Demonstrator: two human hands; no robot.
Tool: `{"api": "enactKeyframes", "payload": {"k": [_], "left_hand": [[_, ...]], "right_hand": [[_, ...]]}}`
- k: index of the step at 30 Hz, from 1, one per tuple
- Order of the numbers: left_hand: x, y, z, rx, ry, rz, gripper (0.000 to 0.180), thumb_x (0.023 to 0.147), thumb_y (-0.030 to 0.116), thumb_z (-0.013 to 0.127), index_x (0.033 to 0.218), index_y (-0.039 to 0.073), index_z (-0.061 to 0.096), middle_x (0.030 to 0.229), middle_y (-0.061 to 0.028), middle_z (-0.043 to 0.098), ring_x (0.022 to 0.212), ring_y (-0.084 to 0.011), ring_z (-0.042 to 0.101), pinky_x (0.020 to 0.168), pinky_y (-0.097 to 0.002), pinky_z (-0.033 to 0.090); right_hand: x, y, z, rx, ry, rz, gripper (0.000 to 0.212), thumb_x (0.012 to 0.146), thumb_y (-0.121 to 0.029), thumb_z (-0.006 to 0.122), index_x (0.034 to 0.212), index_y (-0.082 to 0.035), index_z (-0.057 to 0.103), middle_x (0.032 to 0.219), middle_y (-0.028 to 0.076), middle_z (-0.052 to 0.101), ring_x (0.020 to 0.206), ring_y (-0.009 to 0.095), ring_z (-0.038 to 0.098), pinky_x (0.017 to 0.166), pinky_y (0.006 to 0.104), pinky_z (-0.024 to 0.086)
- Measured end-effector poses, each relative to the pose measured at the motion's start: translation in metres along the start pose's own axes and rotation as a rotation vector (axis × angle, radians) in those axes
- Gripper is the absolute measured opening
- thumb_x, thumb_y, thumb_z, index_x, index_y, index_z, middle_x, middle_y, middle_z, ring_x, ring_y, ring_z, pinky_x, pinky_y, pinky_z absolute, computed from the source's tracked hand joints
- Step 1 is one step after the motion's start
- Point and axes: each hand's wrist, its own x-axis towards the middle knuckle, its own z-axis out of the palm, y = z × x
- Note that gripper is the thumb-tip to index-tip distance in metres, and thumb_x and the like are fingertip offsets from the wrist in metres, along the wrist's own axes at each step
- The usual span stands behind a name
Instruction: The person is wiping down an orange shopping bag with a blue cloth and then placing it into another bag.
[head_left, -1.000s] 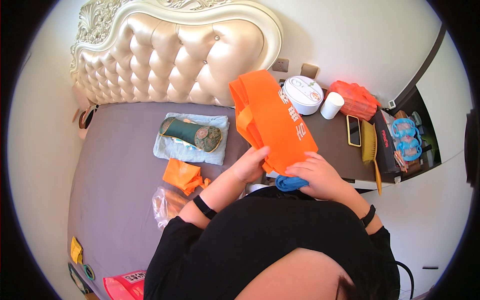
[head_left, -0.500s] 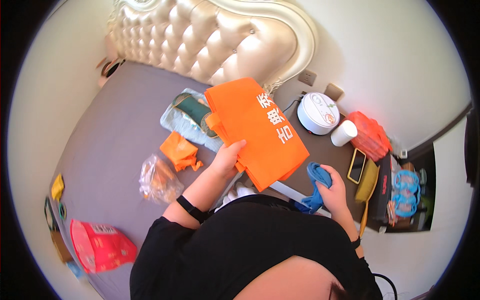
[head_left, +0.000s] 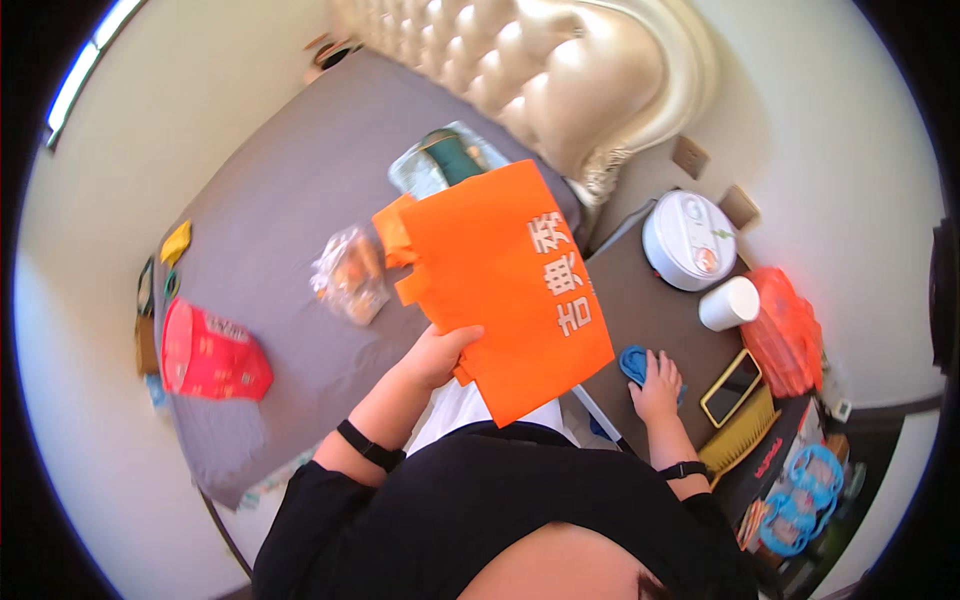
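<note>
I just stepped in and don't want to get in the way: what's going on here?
A person stands by a bed, their left hand holding up what looks like a folded orange bag at one edge. Their right hand is on a bunched blue cloth at the bedside table; whether it grips the cloth is unclear. A phone lies beyond that hand. On the bed are a clear plastic bag and a red bag.

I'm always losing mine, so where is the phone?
In the head view, the phone lies right of centre on the bedside table, beside the orange-red plastic bag and the yellow brush.
</note>
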Motion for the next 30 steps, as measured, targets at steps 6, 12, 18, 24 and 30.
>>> {"api": "enactKeyframes", "payload": {"k": [6,12,18,24,30], "left_hand": [[-0.051,0.0,-0.02,0.06,0.096,0.125,0.038,0.083,0.002,0.057,0.121,0.001,0.052,0.115,-0.0088,0.06,0.103,-0.0221,0.06,0.087,-0.0359,0.05],[-0.129,0.021,-0.059,0.353,0.309,-0.159,0.041,0.079,0.005,0.062,0.12,0.003,0.053,0.112,-0.007,0.061,0.1,-0.0155,0.059,0.084,-0.0335,0.049],[-0.221,-0.008,-0.133,0.207,0.342,0.324,0.044,0.078,0.0,0.063,0.121,0.003,0.054,0.113,-0.0043,0.061,0.108,-0.013,0.054,0.094,-0.0313,0.043],[-0.337,-0.034,-0.219,0.043,0.527,0.336,0.047,0.083,0.004,0.063,0.127,0.001,0.047,0.116,-0.0067,0.059,0.107,-0.0136,0.055,0.093,-0.0297,0.044],[-0.412,-0.061,-0.273,0.007,0.784,0.519,0.041,0.089,0.005,0.057,0.128,0.002,0.046,0.115,-0.0058,0.059,0.107,-0.0137,0.055,0.092,-0.0297,0.044]], "right_hand": [[0.016,-0.035,-0.026,-0.035,0.105,0.073,0.078,0.076,-0.038,0.069,0.14,-0.009,0.034,0.148,0.016,0.025,0.136,0.035,0.022,0.108,0.0566,0.019],[0.032,-0.166,-0.072,0.858,-0.04,-0.521,0.063,0.085,-0.033,0.063,0.134,-0.003,0.04,0.137,0.014,0.042,0.125,0.03,0.041,0.106,0.0413,0.028],[-0.013,-0.317,-0.036,1.594,-0.696,-0.578,0.035,0.091,-0.016,0.06,0.12,0.0,0.053,0.117,0.007,0.06,0.109,0.018,0.055,0.096,0.0338,0.041],[-0.084,-0.454,0.007,1.803,-0.868,-0.48,0.022,0.093,-0.012,0.054,0.112,-0.002,0.059,0.11,0.007,0.064,0.102,0.018,0.06,0.092,0.0349,0.046],[-0.139,-0.559,0.045,1.799,-1.076,-0.485,0.027,0.094,-0.01,0.053,0.119,-0.003,0.054,0.117,0.008,0.06,0.106,0.018,0.057,0.093,0.0325,0.045]]}}
